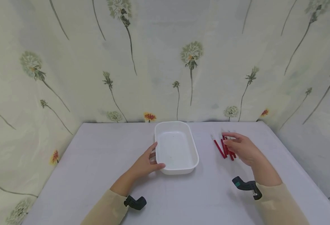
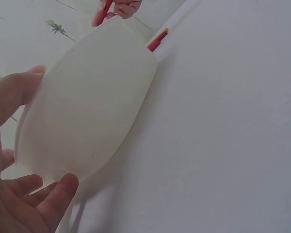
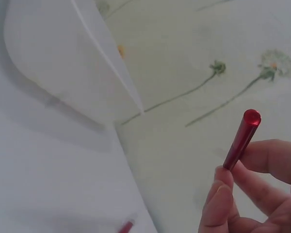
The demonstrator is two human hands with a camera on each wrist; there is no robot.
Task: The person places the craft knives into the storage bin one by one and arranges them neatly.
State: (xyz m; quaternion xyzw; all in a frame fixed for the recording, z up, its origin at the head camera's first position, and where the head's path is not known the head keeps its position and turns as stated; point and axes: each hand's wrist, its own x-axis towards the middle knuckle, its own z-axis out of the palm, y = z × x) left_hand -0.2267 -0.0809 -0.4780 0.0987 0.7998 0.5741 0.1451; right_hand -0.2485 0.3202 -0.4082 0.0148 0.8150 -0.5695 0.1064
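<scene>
A white rectangular plastic tray (image 1: 176,151) sits in the middle of the table, its inside bare. At its near left corner my left hand (image 1: 142,165) holds it, thumb on the near rim and fingers (image 2: 58,199) along the left wall. My right hand (image 1: 245,149) is over a small group of slim red pen-like sticks (image 1: 219,148) with pale tips, right of the tray. Between thumb and fingertips it pinches one red pen-like stick (image 3: 241,141), whose round shiny end points up in the right wrist view. The hand partly covers the group in the head view.
A white cloth covers the table (image 1: 114,140). Behind and beside it hangs a pale curtain (image 1: 159,62) printed with dandelions. Each wrist carries a dark camera mount (image 1: 135,203). The table's back edge runs just behind the tray.
</scene>
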